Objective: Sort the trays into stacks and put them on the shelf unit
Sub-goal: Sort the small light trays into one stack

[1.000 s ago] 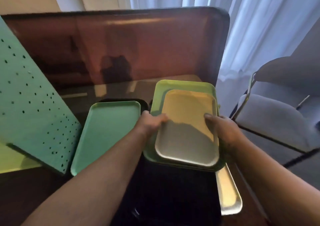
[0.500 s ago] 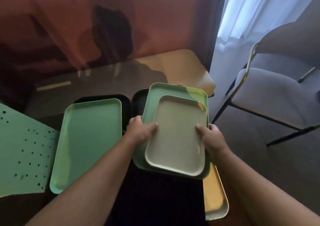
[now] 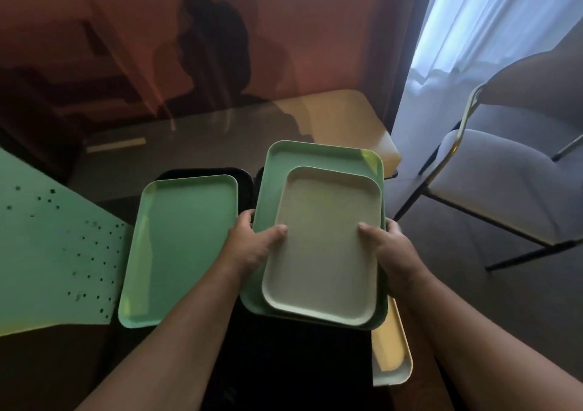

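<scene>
A small pale cream tray (image 3: 325,246) lies inside a larger green tray (image 3: 318,158), and I hold the pair above the table. My left hand (image 3: 252,246) grips their left edge with the thumb on the cream tray. On the right edge, my right hand (image 3: 389,249) grips the same way. Another green tray (image 3: 179,249) rests to the left on a black tray (image 3: 243,177). A dark tray (image 3: 299,363) lies beneath the held pair. A pale yellow tray (image 3: 391,354) pokes out at the lower right.
A green perforated panel (image 3: 47,259) leans at the left. The glossy table (image 3: 189,139) runs back to a reddish-brown upright panel (image 3: 284,32). A grey chair (image 3: 511,174) with a metal frame stands on the right, before white curtains (image 3: 492,16).
The view has tilted down and slightly right, so the perforated panel shows lower at the left. Both hands keep the same grip on the two stacked trays.
</scene>
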The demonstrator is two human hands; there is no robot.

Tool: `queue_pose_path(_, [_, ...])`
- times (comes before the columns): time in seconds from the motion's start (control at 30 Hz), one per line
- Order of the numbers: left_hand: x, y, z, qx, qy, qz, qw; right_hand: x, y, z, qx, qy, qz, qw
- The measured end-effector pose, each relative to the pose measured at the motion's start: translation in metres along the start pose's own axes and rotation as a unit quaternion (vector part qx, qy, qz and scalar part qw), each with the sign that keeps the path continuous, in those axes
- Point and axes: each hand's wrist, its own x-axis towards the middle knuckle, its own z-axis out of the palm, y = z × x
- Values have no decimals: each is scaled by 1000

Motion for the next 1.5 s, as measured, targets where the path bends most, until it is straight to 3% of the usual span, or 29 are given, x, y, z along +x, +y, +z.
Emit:
queue_pose_path(0.33, [-59, -22, -138, -46, 85, -43, 994, -34, 12, 128, -145, -75, -39, 986])
queue_pose_path(0.53, [-47, -55, -186, -52, 113, -76, 989, -23, 25, 198, -176, -102, -7, 979])
queue_pose_path(0.83, [2, -67, -182, 44, 184, -98, 977, 9, 41, 243, -228, -68, 10, 971])
queue_pose_path(1.5, [33, -72, -177, 130, 182, -176, 959, 24, 54, 255, -247, -45, 25, 968])
